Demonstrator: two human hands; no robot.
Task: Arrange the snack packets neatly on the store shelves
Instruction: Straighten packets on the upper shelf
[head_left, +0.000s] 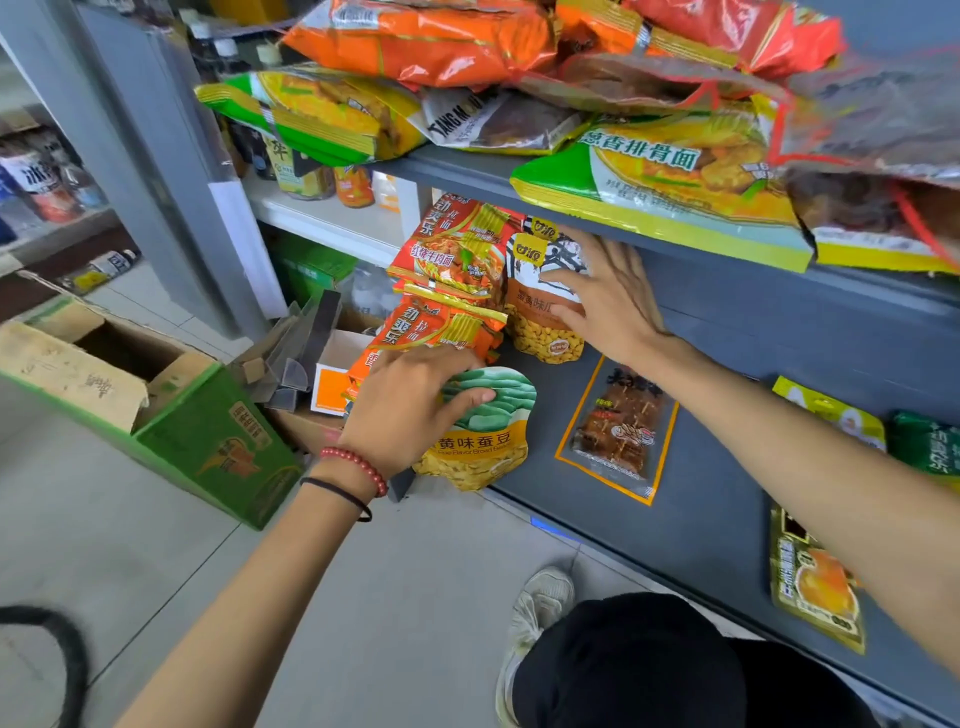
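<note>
Right hand (608, 296) — flat on packet (543, 317)

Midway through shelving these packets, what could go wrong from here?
The broad bean packet under the left hand overhangs the edge of the lower shelf; it could slide off if released. The green noodle packet juts over the upper shelf just above the right hand; lifting that hand may knock it down.

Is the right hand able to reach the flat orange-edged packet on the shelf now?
Probably yes. The orange-edged packet lies flat on the shelf with nothing on it, near the right hand, which rests open on a brown pouch.
</note>
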